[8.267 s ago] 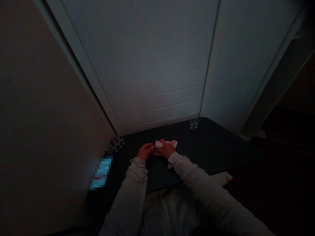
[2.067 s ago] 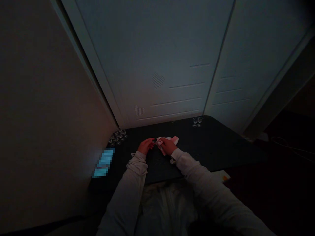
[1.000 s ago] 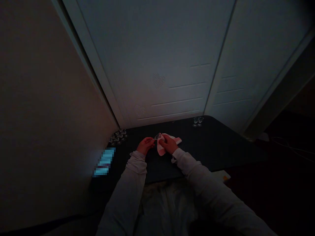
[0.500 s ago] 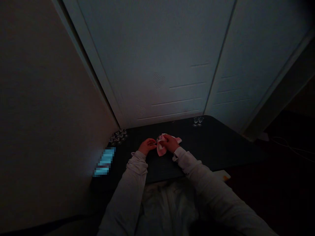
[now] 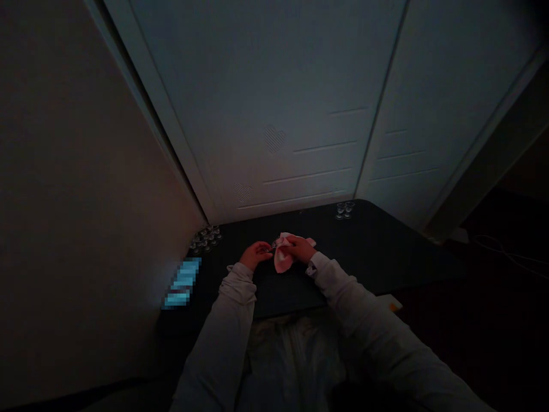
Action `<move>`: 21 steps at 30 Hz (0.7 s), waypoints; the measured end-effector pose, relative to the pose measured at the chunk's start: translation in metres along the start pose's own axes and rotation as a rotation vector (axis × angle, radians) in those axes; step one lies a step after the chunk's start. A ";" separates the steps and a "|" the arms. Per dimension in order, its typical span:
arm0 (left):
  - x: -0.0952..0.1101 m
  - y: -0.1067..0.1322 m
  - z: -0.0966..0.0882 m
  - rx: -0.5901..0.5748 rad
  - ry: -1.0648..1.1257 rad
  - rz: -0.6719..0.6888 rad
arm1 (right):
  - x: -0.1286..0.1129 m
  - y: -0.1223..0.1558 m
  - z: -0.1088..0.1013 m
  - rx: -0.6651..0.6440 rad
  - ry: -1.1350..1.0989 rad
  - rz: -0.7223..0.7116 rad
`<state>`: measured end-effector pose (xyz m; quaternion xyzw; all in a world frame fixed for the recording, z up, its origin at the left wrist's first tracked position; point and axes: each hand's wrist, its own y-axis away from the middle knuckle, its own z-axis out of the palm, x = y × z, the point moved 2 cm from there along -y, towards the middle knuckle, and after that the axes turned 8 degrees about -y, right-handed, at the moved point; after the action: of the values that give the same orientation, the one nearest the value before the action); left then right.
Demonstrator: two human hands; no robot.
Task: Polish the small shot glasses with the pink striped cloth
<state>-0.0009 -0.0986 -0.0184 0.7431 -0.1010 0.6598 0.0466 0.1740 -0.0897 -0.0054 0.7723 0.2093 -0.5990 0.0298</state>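
Note:
Over the middle of the dark table, my left hand pinches the foot end of a small stemmed glass. My right hand is closed on a pink and white cloth, pressing it around the glass's bowl. One flap of the cloth hangs down toward me, and another end sticks out to the right behind my right hand. Most of the glass is hidden by the cloth and my fingers, and the dim light blurs its outline.
Several small stemmed glasses cluster at the table's back left corner. Two more glasses stand near the back right. A bright pixelated screen lies at the left edge, beside the wall. A white panelled door rises behind the table.
My right hand and the cloth have shifted slightly to the right, and the cloth now covers more of the glass's bowl. My left hand stays almost in place.

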 end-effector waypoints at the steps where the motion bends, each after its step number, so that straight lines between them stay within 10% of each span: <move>1: 0.000 0.000 0.000 -0.001 -0.005 -0.002 | 0.001 0.000 -0.001 -0.010 0.008 0.003; 21: 0.005 0.003 0.001 -0.037 -0.057 -0.025 | 0.004 0.003 0.000 -0.037 0.011 -0.023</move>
<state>-0.0004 -0.1020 -0.0138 0.7618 -0.1052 0.6359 0.0656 0.1756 -0.0913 -0.0094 0.7724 0.2294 -0.5912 0.0361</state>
